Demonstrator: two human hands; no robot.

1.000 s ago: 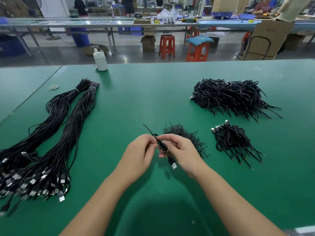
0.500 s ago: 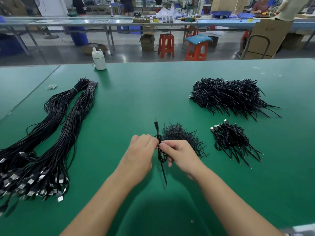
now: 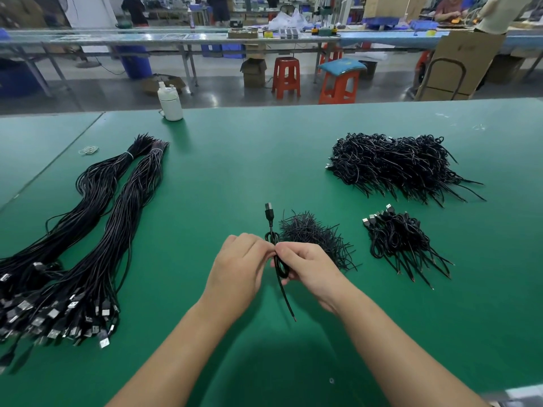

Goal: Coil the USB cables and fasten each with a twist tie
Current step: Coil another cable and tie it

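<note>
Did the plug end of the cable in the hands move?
Yes. The plug swung up from below the hands; it now points away from the person, left of the twist tie pile.

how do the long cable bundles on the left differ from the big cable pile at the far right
The long cable bundles lie stretched out in two lengths; the big cable pile is a heap of short coiled cables. The bundles' plugs mass at their near end; in the pile few plugs show. One bundle has a light band near its far end; no band round the pile shows. Both are black and lie on the green table.
</note>
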